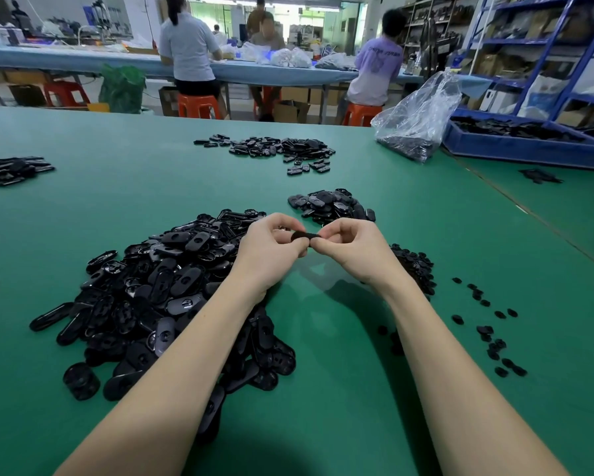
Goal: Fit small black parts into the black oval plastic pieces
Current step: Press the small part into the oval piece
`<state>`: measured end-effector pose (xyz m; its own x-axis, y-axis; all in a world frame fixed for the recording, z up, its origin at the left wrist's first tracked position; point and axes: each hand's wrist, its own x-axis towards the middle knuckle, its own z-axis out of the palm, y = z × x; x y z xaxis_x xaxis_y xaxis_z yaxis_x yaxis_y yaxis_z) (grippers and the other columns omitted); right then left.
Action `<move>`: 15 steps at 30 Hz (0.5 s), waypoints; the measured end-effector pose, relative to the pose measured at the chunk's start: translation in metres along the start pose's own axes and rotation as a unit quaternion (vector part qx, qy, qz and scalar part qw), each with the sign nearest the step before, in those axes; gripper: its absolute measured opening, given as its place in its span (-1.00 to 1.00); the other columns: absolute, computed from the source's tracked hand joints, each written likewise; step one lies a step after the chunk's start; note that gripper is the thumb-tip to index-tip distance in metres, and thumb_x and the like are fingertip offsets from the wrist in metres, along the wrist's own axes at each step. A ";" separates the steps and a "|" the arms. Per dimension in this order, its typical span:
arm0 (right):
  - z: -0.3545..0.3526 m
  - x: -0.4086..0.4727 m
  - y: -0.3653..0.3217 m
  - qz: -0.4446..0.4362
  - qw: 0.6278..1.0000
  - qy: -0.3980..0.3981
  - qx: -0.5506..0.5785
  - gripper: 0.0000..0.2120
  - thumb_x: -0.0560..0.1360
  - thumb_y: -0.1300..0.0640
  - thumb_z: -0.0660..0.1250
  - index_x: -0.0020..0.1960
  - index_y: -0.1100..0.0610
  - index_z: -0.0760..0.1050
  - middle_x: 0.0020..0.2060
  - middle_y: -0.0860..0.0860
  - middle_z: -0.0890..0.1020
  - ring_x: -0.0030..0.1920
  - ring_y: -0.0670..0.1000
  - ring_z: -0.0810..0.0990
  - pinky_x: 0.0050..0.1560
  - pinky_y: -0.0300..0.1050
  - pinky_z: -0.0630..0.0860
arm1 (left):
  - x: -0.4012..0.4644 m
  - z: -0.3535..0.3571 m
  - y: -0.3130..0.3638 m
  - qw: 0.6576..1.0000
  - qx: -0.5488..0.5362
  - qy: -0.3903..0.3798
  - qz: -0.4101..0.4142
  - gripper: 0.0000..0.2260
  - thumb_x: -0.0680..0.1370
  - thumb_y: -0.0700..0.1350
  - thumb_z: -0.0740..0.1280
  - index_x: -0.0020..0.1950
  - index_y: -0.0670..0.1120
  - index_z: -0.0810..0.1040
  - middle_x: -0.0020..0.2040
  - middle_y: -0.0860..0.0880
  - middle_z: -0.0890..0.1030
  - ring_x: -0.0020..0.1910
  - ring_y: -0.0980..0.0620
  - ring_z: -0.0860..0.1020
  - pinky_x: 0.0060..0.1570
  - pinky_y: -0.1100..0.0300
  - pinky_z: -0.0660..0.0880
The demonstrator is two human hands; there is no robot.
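One black oval plastic piece [304, 237] is held edge-on between my left hand [271, 250] and my right hand [352, 247], above the green table [323, 372]. Fingertips of both hands pinch its two ends. Whether a small part sits in it is hidden by my fingers. A large heap of black oval pieces [158, 290] lies under my left forearm. A pile of small black parts [417, 269] lies just right of my right wrist, with loose ones [491, 334] scattered further right. A smaller stack of oval pieces [331, 206] sits just beyond my hands.
More black piles lie at the far middle [281, 149] and far left [10, 170]. A clear plastic bag [419, 118] and a blue bin [529, 139] of black parts stand at the back right. Several people sit at a long bench beyond.
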<state>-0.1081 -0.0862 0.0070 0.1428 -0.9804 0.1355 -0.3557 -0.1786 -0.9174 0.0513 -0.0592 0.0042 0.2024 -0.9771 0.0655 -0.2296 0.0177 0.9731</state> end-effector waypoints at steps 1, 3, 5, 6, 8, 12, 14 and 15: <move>-0.002 -0.001 -0.001 -0.014 1.000 -0.009 0.005 -0.88 0.45 0.11 0.56 -0.10 0.01 0.61 -0.35 -0.11 0.62 -0.46 -0.21 0.46 -0.39 -0.36 0.35 | 0.000 -0.001 0.000 1.000 -0.020 -0.001 -0.001 -0.85 0.47 -0.22 0.46 -0.07 0.02 0.63 -0.26 0.00 0.72 -0.19 0.01 0.69 -0.07 0.14 0.53; -0.005 -0.003 0.000 -0.043 0.999 -0.024 -0.012 -0.86 0.45 0.11 0.55 -0.06 -0.04 0.62 -0.31 -0.09 0.63 -0.47 -0.20 0.44 -0.40 -0.35 0.36 | 0.000 -0.001 -0.001 0.998 -0.057 -0.005 -0.012 -0.83 0.48 -0.26 0.46 -0.04 -0.01 0.64 -0.25 0.00 0.72 -0.24 0.09 0.68 -0.10 0.21 0.54; -0.004 -0.002 0.001 -0.056 0.997 -0.017 -0.042 -0.86 0.45 0.12 0.55 -0.07 -0.05 0.63 -0.31 -0.11 0.63 -0.48 -0.21 0.44 -0.38 -0.34 0.39 | 0.000 -0.001 -0.002 0.997 -0.071 -0.013 -0.016 -0.82 0.48 -0.29 0.45 -0.02 -0.03 0.64 -0.23 0.01 0.72 -0.24 0.10 0.69 -0.04 0.21 0.57; -0.004 -0.002 0.002 -0.052 0.997 -0.008 -0.053 -0.87 0.45 0.11 0.55 -0.07 -0.06 0.63 -0.31 -0.12 0.63 -0.48 -0.21 0.45 -0.37 -0.33 0.40 | 0.000 -0.001 -0.003 0.997 -0.072 -0.014 -0.015 -0.82 0.49 -0.29 0.45 0.00 -0.04 0.64 -0.24 0.03 0.72 -0.23 0.09 0.69 0.00 0.18 0.59; -0.004 -0.001 0.005 -0.035 0.997 0.017 -0.071 -0.88 0.44 0.06 0.55 -0.07 -0.08 0.63 -0.30 -0.16 0.65 -0.45 -0.22 0.50 -0.32 -0.26 0.45 | 0.001 -0.002 -0.002 0.998 -0.068 -0.008 -0.011 -0.84 0.50 -0.23 0.45 0.03 -0.01 0.63 -0.21 0.07 0.73 -0.20 0.06 0.70 -0.02 0.14 0.62; -0.010 0.002 0.011 -0.022 0.985 0.104 -0.133 -0.89 0.42 -0.08 0.54 -0.09 -0.13 0.66 -0.20 -0.26 0.69 -0.19 -0.18 0.65 -0.10 -0.15 0.57 | 0.005 -0.007 0.001 0.999 -0.032 0.020 -0.004 -0.90 0.51 -0.14 0.43 0.00 0.02 0.61 -0.15 0.06 0.72 -0.21 0.07 0.71 -0.21 0.17 0.58; -0.012 0.008 0.012 -0.012 0.974 0.166 -0.154 -0.88 0.42 -0.11 0.51 -0.09 -0.12 0.67 -0.19 -0.26 0.69 -0.09 -0.14 0.66 -0.16 -0.21 0.51 | 0.006 -0.009 0.001 0.999 -0.045 0.021 0.000 -0.92 0.53 -0.18 0.40 -0.02 -0.03 0.61 -0.17 0.01 0.71 -0.24 0.06 0.68 -0.12 0.11 0.64; -0.013 0.013 0.013 -0.005 0.966 0.198 -0.167 -0.87 0.43 -0.12 0.49 -0.07 -0.12 0.68 -0.18 -0.24 0.69 -0.04 -0.11 0.66 -0.18 -0.23 0.49 | 0.006 -0.010 0.001 0.999 -0.038 0.019 0.007 -0.92 0.54 -0.20 0.38 -0.02 -0.03 0.61 -0.18 -0.01 0.70 -0.27 0.07 0.66 -0.15 0.12 0.64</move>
<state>-0.1230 -0.1024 0.0021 -0.1928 -0.9213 0.3376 -0.6436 -0.1410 -0.7523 0.0617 -0.0632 0.0081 0.2357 -0.9680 0.0860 -0.1600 0.0486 0.9859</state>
